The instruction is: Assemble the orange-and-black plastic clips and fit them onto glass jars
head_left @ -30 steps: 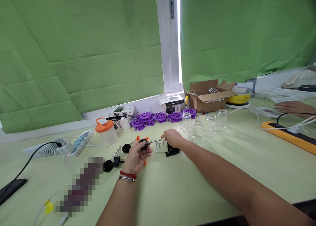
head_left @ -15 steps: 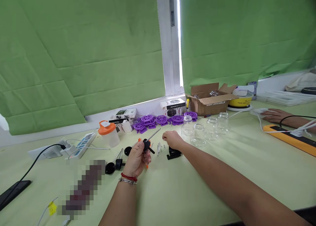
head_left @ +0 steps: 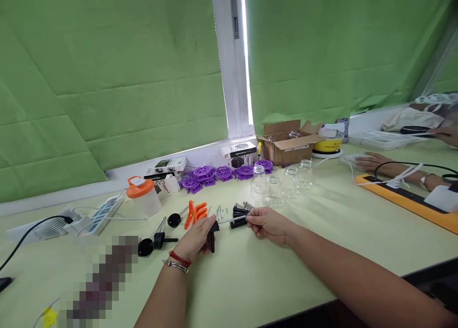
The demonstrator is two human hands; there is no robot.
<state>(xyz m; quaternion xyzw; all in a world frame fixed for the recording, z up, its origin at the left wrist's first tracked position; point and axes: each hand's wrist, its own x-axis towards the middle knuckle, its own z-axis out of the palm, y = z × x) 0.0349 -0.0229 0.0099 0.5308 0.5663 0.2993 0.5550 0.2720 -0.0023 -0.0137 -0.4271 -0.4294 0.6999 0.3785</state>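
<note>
My left hand (head_left: pixel 196 236) is closed round a black plastic part (head_left: pixel 214 227) with a short stem pointing down. Out of this part a thin metal rod (head_left: pixel 229 220) runs to the right. My right hand (head_left: pixel 266 224) pinches the rod's far end; whether a smaller piece is also between those fingertips is hidden. Just beyond the right fingers lie black plastic pieces (head_left: pixel 238 224) and several springs (head_left: pixel 246 205). Orange handles (head_left: pixel 195 214) and small metal pins (head_left: pixel 219 212) rest behind my left hand. To its left are black round parts (head_left: pixel 145 247) with metal rods.
Glass jars (head_left: pixel 274 194) stand at centre right, before an open cardboard box (head_left: pixel 288 149). Purple plastic discs (head_left: pixel 223 174) line the back. An orange-lidded cup (head_left: pixel 141 194) and a power strip (head_left: pixel 107 213) are left. At right, another person's hand (head_left: pixel 372 162) rests near an orange power strip (head_left: pixel 404 201).
My right hand has come down and back from behind the black pieces to the rod's end. My left hand has lowered the black part, turning the rod nearly level. The view has shifted right.
</note>
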